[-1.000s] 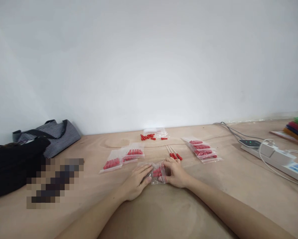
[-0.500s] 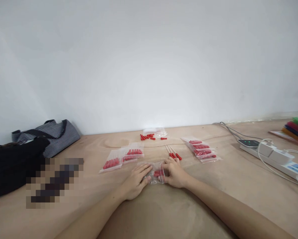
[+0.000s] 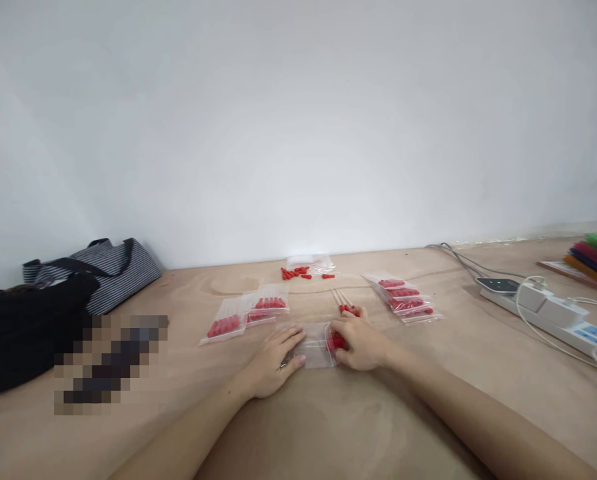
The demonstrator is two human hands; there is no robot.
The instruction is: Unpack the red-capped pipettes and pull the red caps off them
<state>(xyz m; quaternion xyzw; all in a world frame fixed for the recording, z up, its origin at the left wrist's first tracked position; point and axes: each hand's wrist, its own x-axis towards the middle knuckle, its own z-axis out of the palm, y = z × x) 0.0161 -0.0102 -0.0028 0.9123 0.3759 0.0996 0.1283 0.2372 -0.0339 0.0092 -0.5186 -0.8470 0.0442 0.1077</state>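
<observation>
A clear zip bag [image 3: 311,353] lies flat on the table between my hands. My left hand [image 3: 273,363] rests on its left end, fingers stretched out and thumb apart. At the right end my right hand [image 3: 361,341] has its fingers bent round red pieces [image 3: 335,342]. Whether these are inside the bag or at its edge I cannot tell. Just beyond the right hand lie thin white sticks with red ends [image 3: 344,308], partly hidden by the fingers. Filled bags of red-ended sticks lie to the left [image 3: 226,323] and in an overlapping row to the right [image 3: 403,303].
Loose red pieces [image 3: 291,274] and clear bags [image 3: 311,263] lie near the wall. A striped bag [image 3: 113,277] and a black cloth item [image 3: 33,333] are at the left, beside a blurred patch. A power strip [image 3: 553,319] with cables and coloured sheets [image 3: 593,260] stand right.
My right hand has shifted slightly right, and the red pieces have moved right with it. The bag between the hands now looks flatter. The left hand has barely moved.
</observation>
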